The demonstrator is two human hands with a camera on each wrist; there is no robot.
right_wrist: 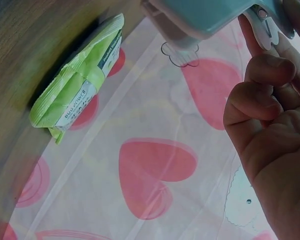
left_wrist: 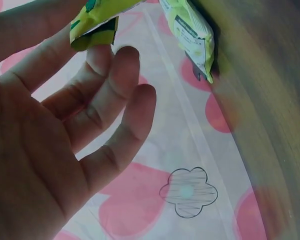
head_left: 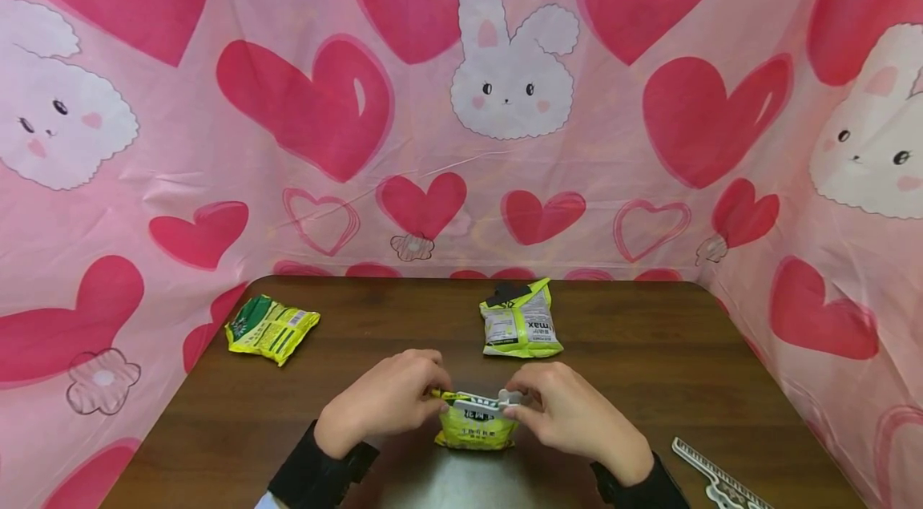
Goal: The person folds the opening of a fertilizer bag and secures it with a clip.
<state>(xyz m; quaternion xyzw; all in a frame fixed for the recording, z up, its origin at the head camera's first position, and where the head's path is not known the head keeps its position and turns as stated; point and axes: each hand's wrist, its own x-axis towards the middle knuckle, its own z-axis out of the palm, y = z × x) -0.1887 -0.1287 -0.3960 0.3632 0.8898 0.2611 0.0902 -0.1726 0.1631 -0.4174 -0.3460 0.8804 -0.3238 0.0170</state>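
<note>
A yellow-green packet stands on the table at front centre, with a white bag clip across its top. My left hand pinches the packet's upper left corner. In the left wrist view, thumb and index are partly out of frame by the folded packet corner, and the other fingers of the left hand are loosely bent. At the clip's right end, my right hand holds its handle between thumb and fingers. The right wrist view has the pale clip above the right hand.
A green-and-white packet with a dark clip on its top lies behind the hands. Another yellow-green packet lies at the back left. A second white clip rests at the front right. Printed cloth encloses the table.
</note>
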